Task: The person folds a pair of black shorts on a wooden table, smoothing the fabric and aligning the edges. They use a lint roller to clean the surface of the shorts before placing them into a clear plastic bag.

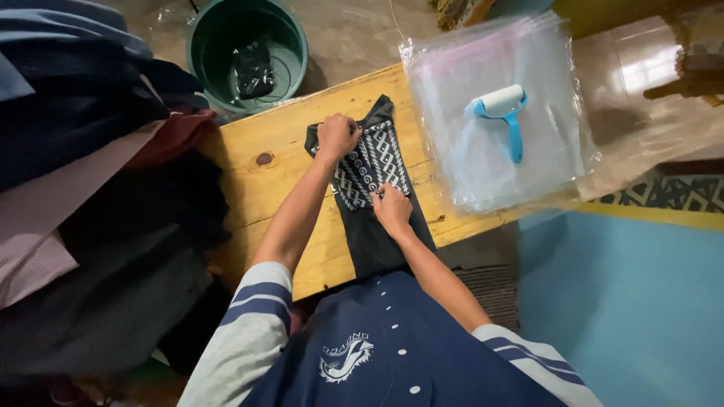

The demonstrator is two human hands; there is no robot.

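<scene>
**Two hands on a patterned dark cloth**

A narrow black cloth (pixel 367 173) with a white woven-look pattern lies along a yellow wooden table (pixel 264 162). The left hand (pixel 337 136) grips its far edge, fingers curled on the fabric; the right hand (pixel 392 209) presses down nearer the body. Just right of the cloth, a blue-handled lint roller (pixel 504 111) rests on a stack of clear plastic bags (pixel 494 113). A green bucket (pixel 247 51) stands on the floor beyond, and folded dark garments (pixel 90 196) are piled at left.

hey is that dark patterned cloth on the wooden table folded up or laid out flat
Folded. The dark patterned cloth lies as a narrow strip on the wooden table, left hand and right hand pressing it.
</scene>
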